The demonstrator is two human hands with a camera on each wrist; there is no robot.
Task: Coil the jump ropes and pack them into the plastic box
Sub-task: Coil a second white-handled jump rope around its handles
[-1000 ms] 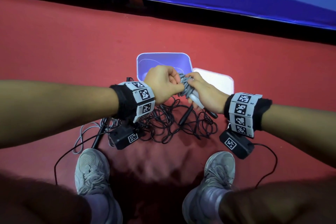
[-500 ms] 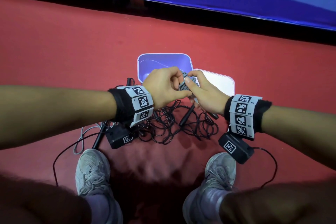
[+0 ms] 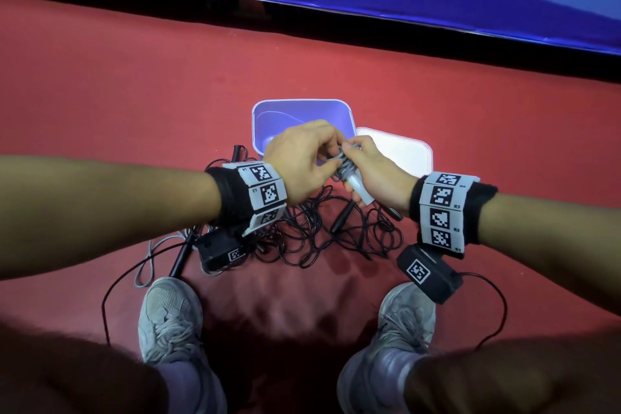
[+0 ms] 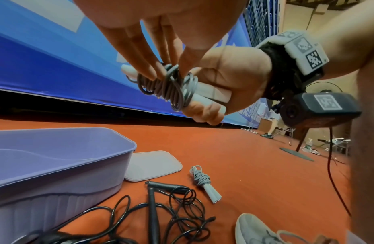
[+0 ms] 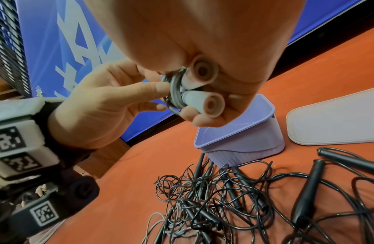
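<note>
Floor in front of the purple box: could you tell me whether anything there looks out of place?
Yes: thin black jump ropes lie in one tangled heap beside the empty purple plastic box, handles buried among loops. One coiled grey rope lies apart.

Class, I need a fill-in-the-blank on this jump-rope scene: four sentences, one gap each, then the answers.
1. The right hand grips the two pale ____ of the grey rope.
2. The purple box has its lid lying ____ it on the floor.
3. The tangled ropes on the floor are ____ in colour.
4. The left hand pinches the grey rope's ____.

Answers: handles; beside; black; coils
</note>
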